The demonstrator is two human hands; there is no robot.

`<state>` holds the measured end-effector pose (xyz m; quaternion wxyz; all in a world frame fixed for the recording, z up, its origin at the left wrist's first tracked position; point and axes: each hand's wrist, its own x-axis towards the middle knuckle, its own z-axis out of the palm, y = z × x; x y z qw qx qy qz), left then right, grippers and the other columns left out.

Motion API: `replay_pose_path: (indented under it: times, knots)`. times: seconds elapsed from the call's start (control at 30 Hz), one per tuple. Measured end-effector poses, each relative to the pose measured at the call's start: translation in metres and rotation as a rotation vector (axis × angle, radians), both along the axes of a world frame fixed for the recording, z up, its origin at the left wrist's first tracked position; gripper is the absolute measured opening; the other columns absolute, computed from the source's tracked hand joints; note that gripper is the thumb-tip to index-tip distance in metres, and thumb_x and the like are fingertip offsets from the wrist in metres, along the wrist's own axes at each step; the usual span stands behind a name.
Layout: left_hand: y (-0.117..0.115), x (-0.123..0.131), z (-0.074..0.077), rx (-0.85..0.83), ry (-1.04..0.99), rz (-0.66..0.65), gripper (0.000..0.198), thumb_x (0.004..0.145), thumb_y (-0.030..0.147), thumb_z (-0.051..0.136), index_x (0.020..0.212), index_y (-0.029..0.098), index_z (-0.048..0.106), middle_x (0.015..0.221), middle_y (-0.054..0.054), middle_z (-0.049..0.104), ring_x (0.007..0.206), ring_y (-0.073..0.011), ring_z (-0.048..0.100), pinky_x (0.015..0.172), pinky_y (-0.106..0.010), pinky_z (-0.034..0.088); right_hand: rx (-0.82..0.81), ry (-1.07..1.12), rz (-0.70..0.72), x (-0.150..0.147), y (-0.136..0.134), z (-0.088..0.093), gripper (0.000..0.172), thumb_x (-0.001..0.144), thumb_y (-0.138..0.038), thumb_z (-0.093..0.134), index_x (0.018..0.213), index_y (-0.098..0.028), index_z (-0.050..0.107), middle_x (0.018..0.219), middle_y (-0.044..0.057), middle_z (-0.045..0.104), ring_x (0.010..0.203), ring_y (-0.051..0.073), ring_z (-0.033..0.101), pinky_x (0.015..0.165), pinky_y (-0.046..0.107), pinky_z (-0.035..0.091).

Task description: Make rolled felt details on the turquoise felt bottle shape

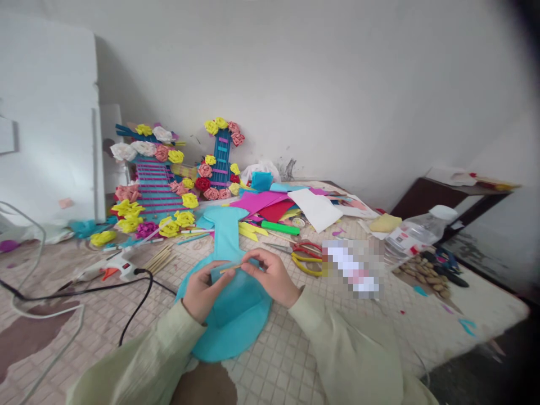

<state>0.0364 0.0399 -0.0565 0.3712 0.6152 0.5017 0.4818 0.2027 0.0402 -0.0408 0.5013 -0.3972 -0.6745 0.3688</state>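
My left hand [202, 289] and my right hand [272, 275] are closed in a pinch on the two ends of a thin wooden stick [230, 268], held level between them. Beneath both hands lies a turquoise foam sheet [230, 326] with a round lower part and a narrow neck running away from me. Both sleeves are pale green.
A white glue gun [120, 269] with a black cord lies at the left beside a bundle of sticks [160, 259]. Blue ladder-like models with paper roses [158, 185] stand at the back. Coloured sheets [270, 205], scissors [306, 256], a plastic bottle [422, 228] and peanuts [426, 275] lie at the right.
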Motion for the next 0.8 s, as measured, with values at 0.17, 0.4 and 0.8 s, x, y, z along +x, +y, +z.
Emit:
replay_pose_path:
  times: [0.17,0.4,0.8]
  knots:
    - [-0.0004,0.0001,0.0021,0.031,0.004,0.000,0.029,0.065,0.042,0.062,0.077,0.016,0.067,0.074,-0.004,0.070,0.073,-0.0211,0.063,0.068,-0.030,0.050,-0.079,0.046,-0.001,-0.0016,-0.0008,-0.0019,0.033,0.072,-0.031,0.064,0.102,-0.020,0.056,0.093,0.004,0.062,0.088,0.017,0.057,0.071,0.027,0.044]
    - [-0.0018,0.0005,0.0055,0.049,0.007,-0.051,0.027,0.067,0.041,0.060,0.075,0.017,0.068,0.073,-0.004,0.070,0.072,-0.0206,0.063,0.068,-0.030,0.049,-0.125,0.018,-0.043,-0.0022,-0.0006,-0.0033,0.019,0.067,-0.033,0.067,0.076,-0.018,0.061,0.070,-0.001,0.057,0.062,0.011,0.050,0.057,0.022,0.040]
    - [-0.0040,-0.0035,0.0056,0.031,0.119,0.098,0.035,0.065,0.048,0.059,0.072,0.016,0.071,0.037,0.007,0.032,0.038,-0.0083,0.026,0.038,-0.022,0.023,-0.084,0.004,-0.068,-0.0005,-0.0008,-0.0001,0.017,0.068,-0.032,0.066,0.076,-0.017,0.066,0.064,-0.001,0.056,0.053,0.008,0.041,0.049,0.021,0.033]
